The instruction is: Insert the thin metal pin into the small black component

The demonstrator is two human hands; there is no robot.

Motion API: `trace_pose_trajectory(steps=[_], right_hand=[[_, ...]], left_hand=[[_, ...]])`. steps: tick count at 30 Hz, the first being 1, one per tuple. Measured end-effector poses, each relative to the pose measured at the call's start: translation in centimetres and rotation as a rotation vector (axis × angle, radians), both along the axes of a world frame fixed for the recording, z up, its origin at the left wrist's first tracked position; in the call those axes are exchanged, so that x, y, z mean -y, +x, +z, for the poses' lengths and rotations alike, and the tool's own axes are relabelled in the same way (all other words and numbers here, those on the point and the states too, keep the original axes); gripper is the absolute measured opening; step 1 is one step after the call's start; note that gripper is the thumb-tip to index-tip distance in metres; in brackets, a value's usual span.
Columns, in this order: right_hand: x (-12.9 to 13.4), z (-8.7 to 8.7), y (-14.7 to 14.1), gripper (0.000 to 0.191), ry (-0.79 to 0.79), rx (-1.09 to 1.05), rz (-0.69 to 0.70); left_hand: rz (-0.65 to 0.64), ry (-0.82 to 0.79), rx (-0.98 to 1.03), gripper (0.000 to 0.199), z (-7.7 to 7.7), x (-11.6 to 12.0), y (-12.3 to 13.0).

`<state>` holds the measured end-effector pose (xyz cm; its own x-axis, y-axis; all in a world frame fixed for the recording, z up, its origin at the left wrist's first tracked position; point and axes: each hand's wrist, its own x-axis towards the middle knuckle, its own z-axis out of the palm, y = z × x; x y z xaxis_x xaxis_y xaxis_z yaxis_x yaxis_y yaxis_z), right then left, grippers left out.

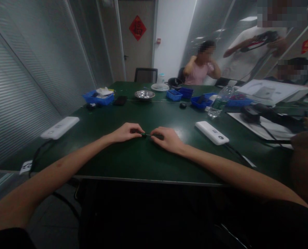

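Observation:
Near the middle of the dark green table [133,155], my left hand [129,132] pinches a small dark green piece [143,135] between thumb and fingers. My right hand [168,139] lies just to the right, its fingers closed on the end of a thin metallic pin [148,135] that reaches toward the green piece. The two hands are a small gap apart, low over the table. What exactly the small piece is cannot be made out.
White power banks lie left [60,128] and right [212,132], with cables. Farther back are a metal bowl [145,95], blue baskets [99,99], a black phone [120,100] and a water bottle [220,103]. A person in pink [201,71] sits behind; others are at right.

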<state>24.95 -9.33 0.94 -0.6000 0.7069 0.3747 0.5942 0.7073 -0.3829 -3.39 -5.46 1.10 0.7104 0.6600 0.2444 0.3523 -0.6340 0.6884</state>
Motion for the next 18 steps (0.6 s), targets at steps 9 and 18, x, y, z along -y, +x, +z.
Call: trace_pose_trajectory(steps=[9, 18], right_hand=[[-0.5, -0.2, 0.2, 0.026, 0.04, 0.063, 0.035], [-1.8, 0.0, 0.0, 0.027, -0.148, -0.021, 0.04]], left_hand=[[0.01, -0.017, 0.006, 0.022, -0.2, -0.4, 0.3], [0.011, -0.017, -0.064, 0.029, 0.5, -0.4, 0.7]])
